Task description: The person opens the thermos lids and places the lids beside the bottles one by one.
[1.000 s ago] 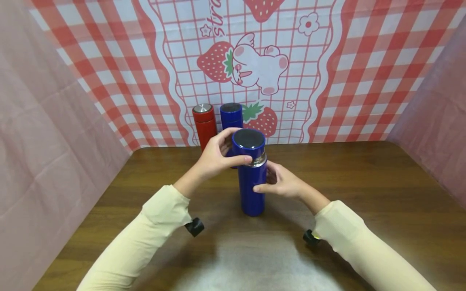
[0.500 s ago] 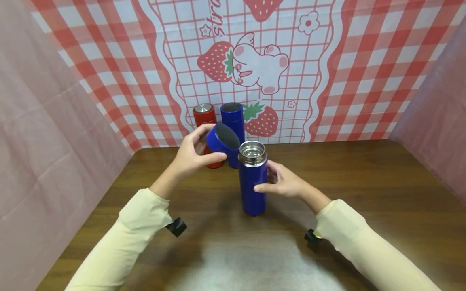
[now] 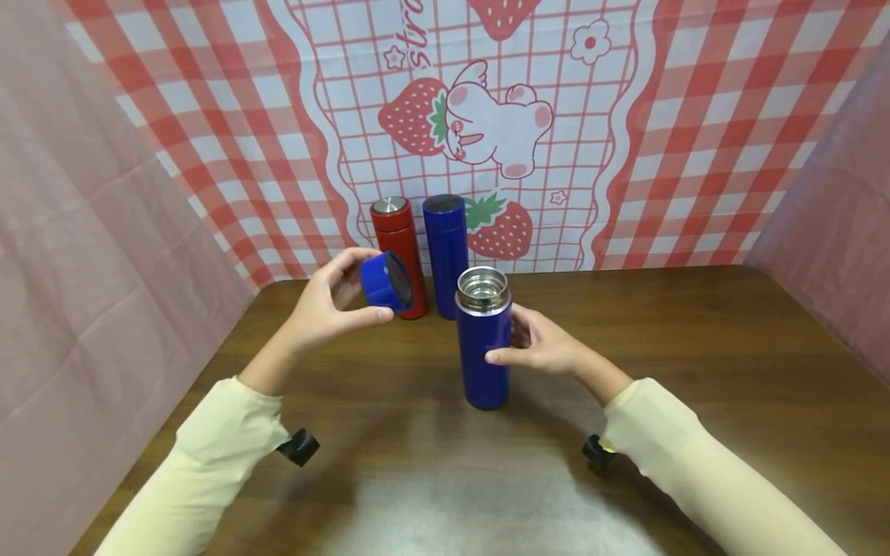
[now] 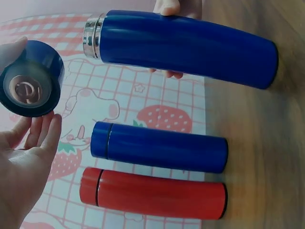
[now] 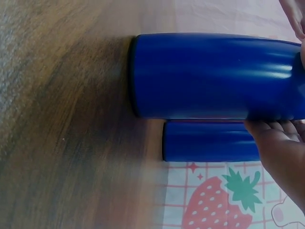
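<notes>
A blue flask (image 3: 484,347) stands upright on the wooden table (image 3: 695,347), its steel mouth uncovered. My right hand (image 3: 535,346) grips its body from the right side. My left hand (image 3: 334,303) holds the blue lid (image 3: 385,281) up and to the left of the flask, tilted on its side. In the left wrist view the lid (image 4: 29,78) sits between thumb and fingers, and the open flask (image 4: 186,47) lies across the top. The right wrist view shows the flask's lower body (image 5: 214,76) with my right hand (image 5: 281,148) around it.
A red flask (image 3: 398,251) and a second blue flask (image 3: 445,249), both capped, stand side by side at the table's back edge, just behind the held lid. A red checked strawberry cloth (image 3: 487,116) hangs behind; pink cloth walls (image 3: 83,270) close both sides.
My left hand lifted the lid off the blue flask and carried it left, away from the mouth. The right hand and flask stayed put.
</notes>
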`<control>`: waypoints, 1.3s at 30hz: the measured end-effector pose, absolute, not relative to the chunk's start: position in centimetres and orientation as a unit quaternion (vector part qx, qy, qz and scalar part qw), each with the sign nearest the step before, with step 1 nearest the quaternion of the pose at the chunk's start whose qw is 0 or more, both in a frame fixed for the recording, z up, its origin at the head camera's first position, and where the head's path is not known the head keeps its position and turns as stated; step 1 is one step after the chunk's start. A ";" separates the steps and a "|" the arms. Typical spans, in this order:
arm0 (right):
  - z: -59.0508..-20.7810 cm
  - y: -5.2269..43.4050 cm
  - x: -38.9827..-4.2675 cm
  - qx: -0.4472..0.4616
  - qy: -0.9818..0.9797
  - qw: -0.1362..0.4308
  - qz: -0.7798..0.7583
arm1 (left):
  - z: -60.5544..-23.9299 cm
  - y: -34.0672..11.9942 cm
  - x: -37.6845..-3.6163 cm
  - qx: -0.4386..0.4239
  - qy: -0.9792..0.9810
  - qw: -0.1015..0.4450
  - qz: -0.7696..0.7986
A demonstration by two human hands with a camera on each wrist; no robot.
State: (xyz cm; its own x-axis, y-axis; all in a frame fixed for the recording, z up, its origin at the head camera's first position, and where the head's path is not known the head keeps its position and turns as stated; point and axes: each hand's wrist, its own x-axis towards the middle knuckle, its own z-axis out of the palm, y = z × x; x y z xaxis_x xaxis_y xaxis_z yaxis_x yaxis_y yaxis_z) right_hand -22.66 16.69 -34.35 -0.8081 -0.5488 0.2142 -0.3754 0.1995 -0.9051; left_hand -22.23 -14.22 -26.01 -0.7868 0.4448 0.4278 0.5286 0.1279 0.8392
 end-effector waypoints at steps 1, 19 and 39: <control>-34.3 16.7 -22.7 -0.300 0.770 0.077 -0.557 | -26.0 -14.4 -22.2 -0.326 -0.753 0.034 -0.571; -34.1 17.0 -21.6 -0.242 0.761 0.073 -0.597 | -29.9 -15.6 -21.0 -0.357 -0.863 -0.026 -0.357; -31.1 18.2 -20.0 -0.170 0.803 0.066 -0.568 | -34.5 -16.9 -20.6 -0.377 -0.897 -0.069 -0.218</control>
